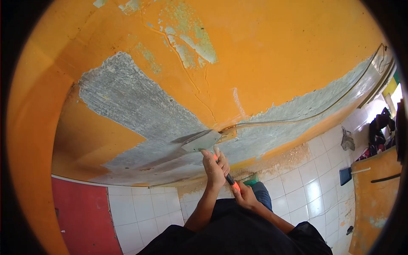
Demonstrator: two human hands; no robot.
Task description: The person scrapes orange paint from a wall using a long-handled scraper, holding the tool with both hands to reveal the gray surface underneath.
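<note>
Just below center, toward five o'clock, left hand [215, 170] and right hand [245, 196] wrap a scraper [202, 141] angled toward eleven at the wall [272, 76]; slipping toward three o'clock could snag the cable [282, 122].

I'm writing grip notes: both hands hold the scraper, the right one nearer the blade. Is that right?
Not quite: the head view shows the left hand nearer the blade, the right hand farther down the handle. Both hold the scraper.
</note>
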